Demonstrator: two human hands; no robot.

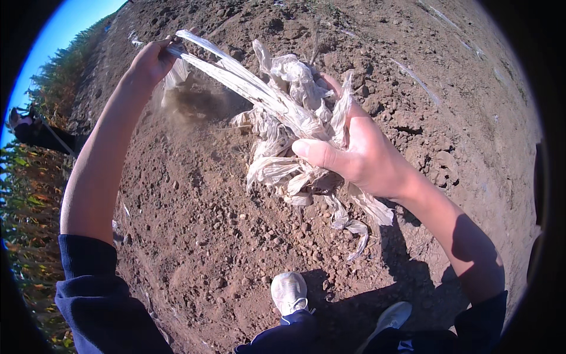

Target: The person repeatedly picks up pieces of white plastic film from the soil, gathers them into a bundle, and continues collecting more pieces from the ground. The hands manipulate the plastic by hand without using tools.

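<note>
My right hand (358,146) grips a crumpled bunch of thin whitish plastic film (283,172), its thumb pressed across the front. Loose ends dangle below the fist, and soil clings to the folds. A stretched strand of film (247,79) runs from the bunch up to the left. At its far end my left hand (154,59) pinches the strand, arm extended. Under the left hand hangs a short flap of film (177,75), beside a blurred brown patch that looks like falling soil or dust.
Bare, cloddy soil (199,230) spreads all around, with scraps of film (415,79) lying in it. My white shoes (289,290) stand on the ground below. Along the left edge grow tall crop plants (31,199). A person in dark clothing (40,130) is near them with a long pole.
</note>
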